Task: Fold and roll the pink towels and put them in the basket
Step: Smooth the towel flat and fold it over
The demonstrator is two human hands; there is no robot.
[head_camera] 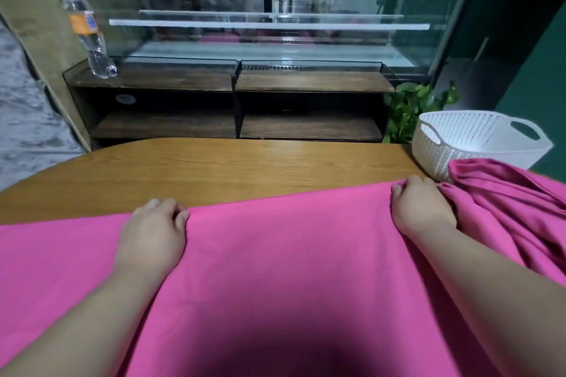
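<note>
A person's left hand [153, 232] and right hand [421, 205], fingers curled, grip the far edge of a pink towel [275, 254] spread flat on the desk [214, 168] at centre frame. A crumpled pink heap [514, 202] lies at right, just beside the white basket [453, 138].

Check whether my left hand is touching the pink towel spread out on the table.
Touching. The head view shows the left hand gripping the far edge of the spread pink towel, fingers curled over it.
</note>
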